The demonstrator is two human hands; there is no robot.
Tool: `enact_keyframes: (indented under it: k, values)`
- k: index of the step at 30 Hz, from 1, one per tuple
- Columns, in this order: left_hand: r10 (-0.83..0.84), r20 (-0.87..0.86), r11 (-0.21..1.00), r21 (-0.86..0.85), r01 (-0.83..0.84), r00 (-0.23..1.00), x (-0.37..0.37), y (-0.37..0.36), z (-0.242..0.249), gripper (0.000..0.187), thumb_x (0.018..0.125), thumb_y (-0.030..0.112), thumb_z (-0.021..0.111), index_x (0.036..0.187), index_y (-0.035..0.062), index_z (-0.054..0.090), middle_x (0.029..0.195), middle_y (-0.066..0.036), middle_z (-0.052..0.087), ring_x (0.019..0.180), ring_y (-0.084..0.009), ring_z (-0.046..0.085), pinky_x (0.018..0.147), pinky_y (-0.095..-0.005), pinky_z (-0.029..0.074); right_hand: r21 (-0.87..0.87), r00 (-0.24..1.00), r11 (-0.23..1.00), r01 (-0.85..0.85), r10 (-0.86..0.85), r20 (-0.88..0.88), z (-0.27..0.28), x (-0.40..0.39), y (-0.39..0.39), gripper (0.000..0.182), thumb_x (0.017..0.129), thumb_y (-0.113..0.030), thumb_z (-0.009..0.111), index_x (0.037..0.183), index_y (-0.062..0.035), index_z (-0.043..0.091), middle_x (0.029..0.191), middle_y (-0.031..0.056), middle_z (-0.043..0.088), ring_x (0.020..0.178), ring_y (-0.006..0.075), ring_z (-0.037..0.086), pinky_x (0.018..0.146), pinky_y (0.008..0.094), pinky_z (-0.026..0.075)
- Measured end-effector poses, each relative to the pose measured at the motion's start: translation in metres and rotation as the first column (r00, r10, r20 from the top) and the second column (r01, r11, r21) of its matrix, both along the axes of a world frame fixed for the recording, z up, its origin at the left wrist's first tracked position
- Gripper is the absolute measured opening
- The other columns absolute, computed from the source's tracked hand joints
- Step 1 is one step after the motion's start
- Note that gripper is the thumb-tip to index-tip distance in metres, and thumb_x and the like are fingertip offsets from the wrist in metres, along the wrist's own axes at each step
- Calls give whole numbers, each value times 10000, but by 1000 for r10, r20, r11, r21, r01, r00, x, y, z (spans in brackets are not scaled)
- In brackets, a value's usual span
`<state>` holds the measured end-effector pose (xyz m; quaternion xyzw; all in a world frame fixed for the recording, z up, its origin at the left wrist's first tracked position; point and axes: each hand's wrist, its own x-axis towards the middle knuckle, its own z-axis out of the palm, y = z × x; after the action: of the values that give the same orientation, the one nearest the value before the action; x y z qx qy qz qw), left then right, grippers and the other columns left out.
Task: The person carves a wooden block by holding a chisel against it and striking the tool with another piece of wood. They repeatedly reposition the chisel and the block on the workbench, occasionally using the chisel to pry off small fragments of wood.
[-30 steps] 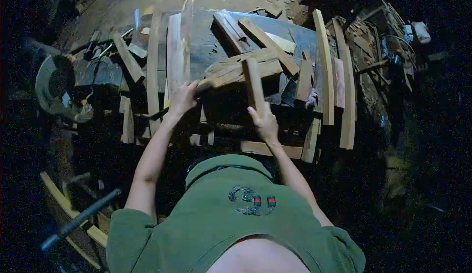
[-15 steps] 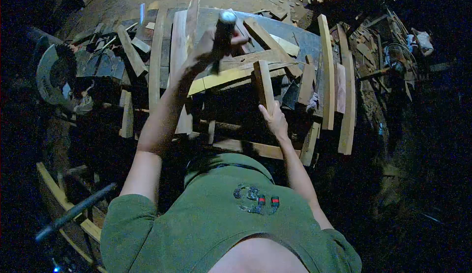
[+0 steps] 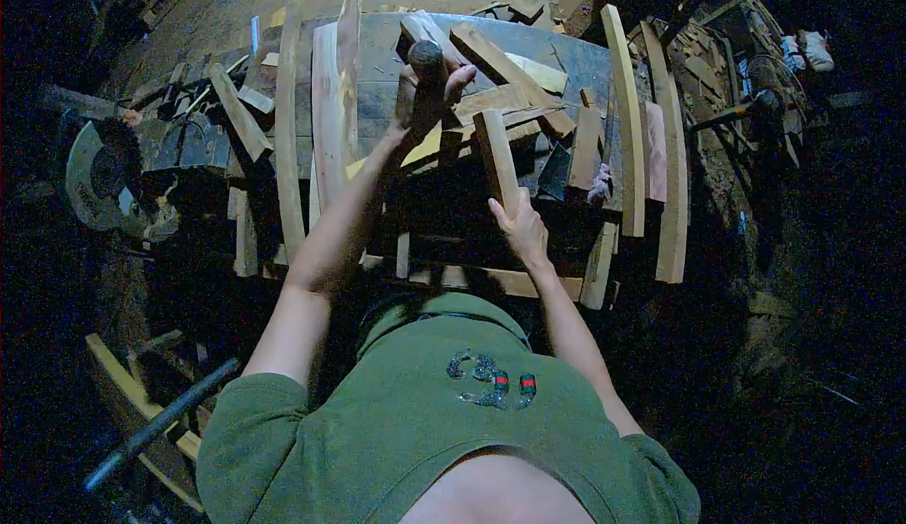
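My left hand [image 3: 406, 104] is raised over the middle of the workbench, fingers wrapped round a dark round-ended tool [image 3: 427, 58]. That tool is seen nearly end-on, so its exact kind does not show. In my right hand [image 3: 524, 229] is a squared wooden block [image 3: 499, 160], gripped near its lower end and tilted up and away from me. Its far end lies to the right of and nearer me than the left hand. Behind the block, several wood pieces lie crossed, including a plank [image 3: 505, 66] set at a slant.
Long wooden strips lie across the workbench [image 3: 382, 47] on the left [image 3: 291, 127] and right [image 3: 625, 127]. A large round disc [image 3: 83, 175] stands at far left. Wood scraps [image 3: 703, 76] are heaped at the right. A dark pipe [image 3: 160, 420] slants at lower left.
The tool in my left hand has come lower and nearer me, and its bright end now looks dark. My right hand keeps hold of the block. The whole view has shifted slightly.
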<state>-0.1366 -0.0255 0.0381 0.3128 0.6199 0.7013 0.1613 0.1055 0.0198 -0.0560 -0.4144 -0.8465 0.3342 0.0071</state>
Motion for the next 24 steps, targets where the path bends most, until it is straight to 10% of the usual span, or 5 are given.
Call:
enact_keyframes:
  k: [24]
  values:
    - [138,117,989,31,-142,984,12,-8,4,211,805,175,658,685,62,525,568,9,500,493,-65,474,455,-226,396,54,998,997,-59,58,17,6,0,5,513,805,-518,545,1034,-80,408,780,240,626,754,425,612,619,508,494]
